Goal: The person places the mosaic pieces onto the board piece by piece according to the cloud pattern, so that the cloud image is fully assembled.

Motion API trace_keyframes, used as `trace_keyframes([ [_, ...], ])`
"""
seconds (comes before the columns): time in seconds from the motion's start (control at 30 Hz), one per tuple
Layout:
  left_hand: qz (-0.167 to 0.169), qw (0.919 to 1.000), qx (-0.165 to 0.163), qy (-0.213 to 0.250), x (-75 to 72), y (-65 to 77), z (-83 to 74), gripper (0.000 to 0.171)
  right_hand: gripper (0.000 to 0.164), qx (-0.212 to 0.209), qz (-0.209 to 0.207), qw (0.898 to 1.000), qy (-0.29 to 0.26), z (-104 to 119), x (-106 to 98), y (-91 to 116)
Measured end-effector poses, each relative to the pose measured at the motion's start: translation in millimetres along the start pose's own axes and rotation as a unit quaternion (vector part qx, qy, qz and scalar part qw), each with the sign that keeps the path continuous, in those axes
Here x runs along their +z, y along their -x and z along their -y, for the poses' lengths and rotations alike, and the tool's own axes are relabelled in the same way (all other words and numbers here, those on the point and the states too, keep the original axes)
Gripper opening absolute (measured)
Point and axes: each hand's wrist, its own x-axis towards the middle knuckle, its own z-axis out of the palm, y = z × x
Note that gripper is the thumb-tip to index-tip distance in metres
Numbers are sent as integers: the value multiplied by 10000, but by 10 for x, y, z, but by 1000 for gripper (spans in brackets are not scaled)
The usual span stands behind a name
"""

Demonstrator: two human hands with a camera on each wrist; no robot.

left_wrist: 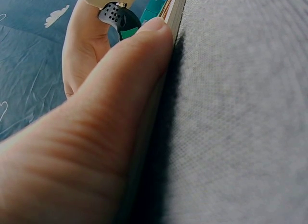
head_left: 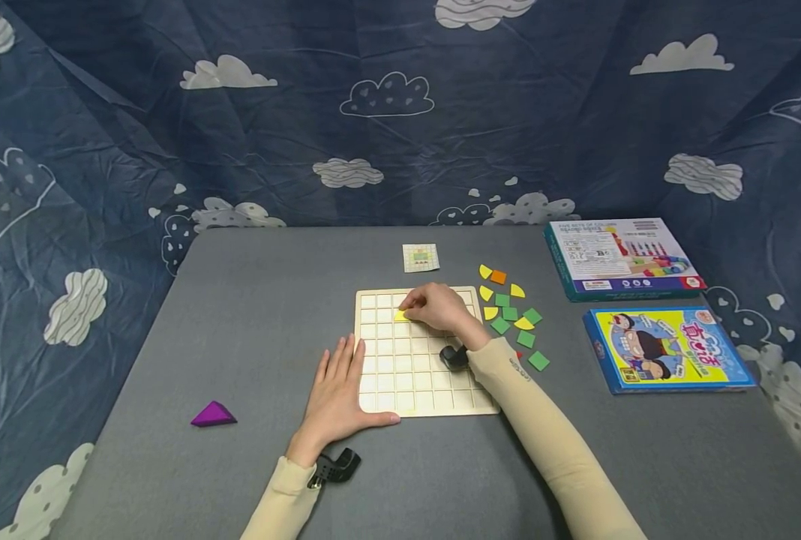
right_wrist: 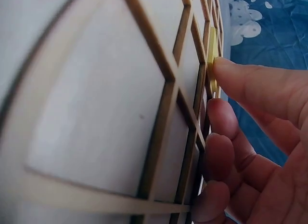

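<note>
A square wooden grid board (head_left: 387,382) lies on the grey table. My left hand (head_left: 336,397) rests at its lower left corner, fingers straight along the left side and thumb stretched to the near edge. In the left wrist view the thumb (left_wrist: 120,74) touches the board's side. Over the upper part of the board, my right hand (head_left: 439,307) holds a small yellow piece (head_left: 400,316) by thumb and fingertips. The right wrist view shows the thumb on the yellow piece (right_wrist: 212,55) at the grid's bars; its full outline is hidden.
Loose yellow quarter-round pieces (head_left: 486,293), green squares (head_left: 526,339) and an orange square (head_left: 498,277) lie right of the board. A small pattern card (head_left: 420,258) lies behind it. Two boxes, one white (head_left: 623,255) and one yellow-blue (head_left: 667,349), lie at right; a purple pyramid-like block (head_left: 214,414) at left.
</note>
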Motion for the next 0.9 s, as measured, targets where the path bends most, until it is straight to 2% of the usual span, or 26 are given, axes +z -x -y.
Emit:
trace_keyframes([
  [0.13, -23, 10000, 14, -21, 7, -3, 4, 131, 9, -67, 46, 9999, -123, -25, -21, 18],
  [0.3, 0, 10000, 26, -1, 14, -7, -4, 131, 14, -175, -49, 9978, -631, -112, -151, 99],
  [0.5, -69, 9999, 65, 63, 12, -3, -8, 131, 18, -142, -899, 9914, -937, -373, -428, 230],
  [0.7, -95, 9999, 81, 58, 12, 2, 4, 131, 24, 67, -1708, 9823, -767, -696, -689, 302],
  [0.9, -77, 9999, 64, 86, 18, 9, 12, 131, 29, 452, -1922, 9782, -648, -1000, -826, 273],
])
